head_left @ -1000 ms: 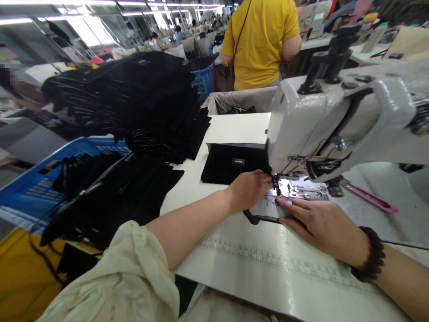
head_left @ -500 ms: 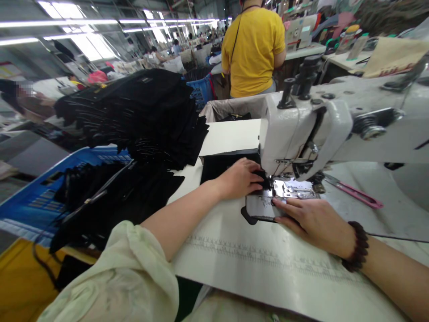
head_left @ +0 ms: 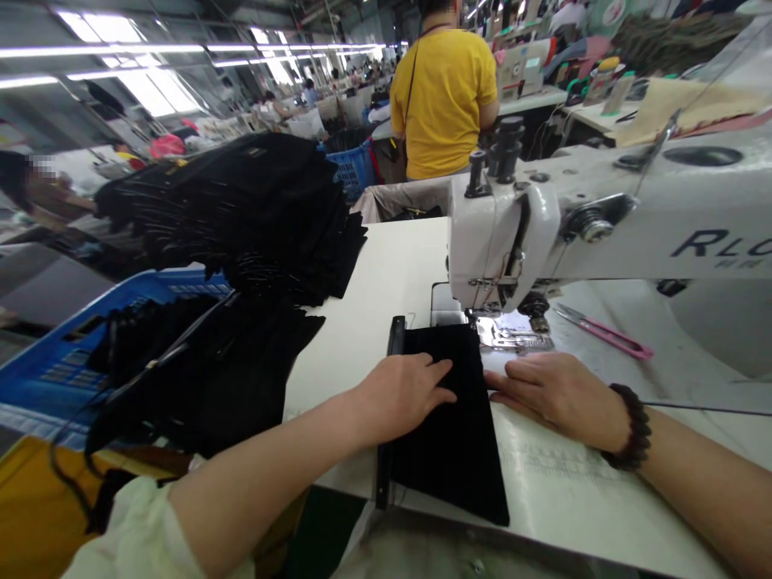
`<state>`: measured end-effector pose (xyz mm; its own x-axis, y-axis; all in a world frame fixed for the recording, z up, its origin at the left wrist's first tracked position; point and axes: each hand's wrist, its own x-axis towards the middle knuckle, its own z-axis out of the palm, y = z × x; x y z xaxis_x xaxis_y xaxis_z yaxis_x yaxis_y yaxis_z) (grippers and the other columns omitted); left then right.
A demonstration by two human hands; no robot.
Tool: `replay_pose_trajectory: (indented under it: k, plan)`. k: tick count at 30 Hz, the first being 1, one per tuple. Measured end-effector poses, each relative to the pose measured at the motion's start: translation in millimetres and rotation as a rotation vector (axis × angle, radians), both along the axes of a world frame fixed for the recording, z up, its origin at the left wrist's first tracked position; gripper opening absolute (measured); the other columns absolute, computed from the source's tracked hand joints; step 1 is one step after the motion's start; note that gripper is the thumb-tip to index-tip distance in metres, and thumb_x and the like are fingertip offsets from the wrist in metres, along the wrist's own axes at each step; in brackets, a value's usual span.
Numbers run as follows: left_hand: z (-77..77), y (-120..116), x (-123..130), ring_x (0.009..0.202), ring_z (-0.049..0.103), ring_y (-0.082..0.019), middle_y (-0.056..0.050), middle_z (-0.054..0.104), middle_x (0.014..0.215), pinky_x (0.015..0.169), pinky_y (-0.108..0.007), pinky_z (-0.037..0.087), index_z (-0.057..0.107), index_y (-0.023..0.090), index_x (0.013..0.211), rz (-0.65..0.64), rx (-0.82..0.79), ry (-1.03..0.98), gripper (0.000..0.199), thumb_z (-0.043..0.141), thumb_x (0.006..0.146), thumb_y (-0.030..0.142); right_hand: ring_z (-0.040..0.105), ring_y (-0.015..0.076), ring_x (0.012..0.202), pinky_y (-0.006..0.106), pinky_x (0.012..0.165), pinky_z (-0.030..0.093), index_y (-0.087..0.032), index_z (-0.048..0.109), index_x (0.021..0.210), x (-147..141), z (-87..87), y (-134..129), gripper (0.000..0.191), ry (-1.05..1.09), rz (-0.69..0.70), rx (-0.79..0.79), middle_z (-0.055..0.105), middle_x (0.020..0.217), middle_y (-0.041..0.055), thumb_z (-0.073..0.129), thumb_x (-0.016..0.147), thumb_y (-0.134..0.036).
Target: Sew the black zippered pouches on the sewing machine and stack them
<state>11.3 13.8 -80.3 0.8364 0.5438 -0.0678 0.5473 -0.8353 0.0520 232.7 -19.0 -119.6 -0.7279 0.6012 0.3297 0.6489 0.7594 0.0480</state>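
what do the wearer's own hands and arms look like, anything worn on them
Both the left hand and right hand are gloveless. A loose, pale green sleeve covers the upper left arm; a dark, round-beaded bracelet circles the right wrist.

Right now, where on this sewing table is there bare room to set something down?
The white tabletop shows bare between the black pile and the sewing machine, and again between the black cloth and right forearm. It's crowded below the machine's head, where cloth and right hand come close.

Cloth (head_left: 461, 450): matt txtl.
Sewing machine (head_left: 657, 225): glossy painted surf.
Table (head_left: 401, 257): smooth, semi-gloss top
Basket (head_left: 45, 358): plastic
Plate (head_left: 512, 338): shiny metal
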Motion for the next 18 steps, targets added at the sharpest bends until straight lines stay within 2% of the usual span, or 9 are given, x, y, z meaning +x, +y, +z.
replay_pose_trajectory:
  k: [3, 5, 8, 10, 15, 18]
  plan:
    - [-11.3, 5, 6, 0.077, 0.058, -0.019, -0.006, 0.061, 0.087, 0.062, -0.029, 0.046, 0.06, 0.017, 0.099, 0.093, 0.03, -0.079, 0.031, 0.045, 0.083, 0.04, 0.047, 0.0132, 0.053, 0.029, 0.049, 0.03, -0.014, 0.058, 0.096, -3, 0.6, -3, 0.027, -0.018, 0.012, -0.065, 0.053, 0.063, 0.001, 0.038, 0.088, -0.031]
    - [-16.7, 6, 10, 0.091, 0.055, -0.022, -0.009, 0.058, 0.1, 0.075, -0.033, 0.045, 0.061, 0.013, 0.093, 0.05, 0.073, -0.15, 0.032, 0.05, 0.08, 0.04, 0.047, 0.0134, 0.054, 0.029, 0.05, 0.031, -0.015, 0.058, 0.09, -6, 1.5, -5, 0.025, -0.044, 0.008, -0.13, 0.053, 0.064, 0.0013, 0.037, 0.088, -0.029]
    - [-23.4, 5, 15, 0.113, 0.042, -0.023, -0.011, 0.046, 0.123, 0.095, -0.035, 0.035, 0.052, 0.009, 0.108, -0.126, 0.078, -0.194, 0.038, 0.052, 0.08, 0.035, 0.048, 0.013, 0.054, 0.029, 0.05, 0.03, -0.016, 0.059, 0.083, -8, 4.1, -8, 0.026, -0.055, 0.037, -0.179, 0.053, 0.063, 0.0009, 0.035, 0.088, -0.024]
    - [-27.6, 6, 15, 0.118, 0.037, -0.022, -0.01, 0.042, 0.129, 0.099, -0.036, 0.032, 0.045, 0.009, 0.117, -0.197, 0.044, -0.155, 0.041, 0.047, 0.084, 0.033, 0.047, 0.0127, 0.053, 0.029, 0.051, 0.03, -0.015, 0.058, 0.081, -9, 5.7, -11, 0.027, -0.056, 0.064, -0.184, 0.053, 0.062, 0.0007, 0.033, 0.089, -0.023]
    - [-33.0, 17, 13, 0.123, 0.032, -0.023, -0.007, 0.036, 0.134, 0.1, -0.037, 0.028, 0.042, 0.011, 0.121, -0.214, 0.006, -0.065, 0.042, 0.041, 0.086, 0.034, 0.046, 0.0117, 0.05, 0.028, 0.049, 0.027, -0.016, 0.056, 0.076, -12, 4.2, -12, 0.029, -0.08, 0.043, -0.203, 0.053, 0.06, 0.0002, 0.032, 0.089, -0.024]
    - [-26.5, 22, 16, 0.125, 0.028, -0.023, -0.008, 0.032, 0.136, 0.102, -0.038, 0.026, 0.039, 0.01, 0.124, -0.22, -0.003, -0.014, 0.043, 0.039, 0.088, 0.033, 0.048, 0.0123, 0.049, 0.028, 0.047, 0.026, -0.016, 0.055, 0.079, -14, 2.9, -11, 0.026, -0.098, -0.024, -0.195, 0.053, 0.06, 0.0004, 0.033, 0.089, -0.025]
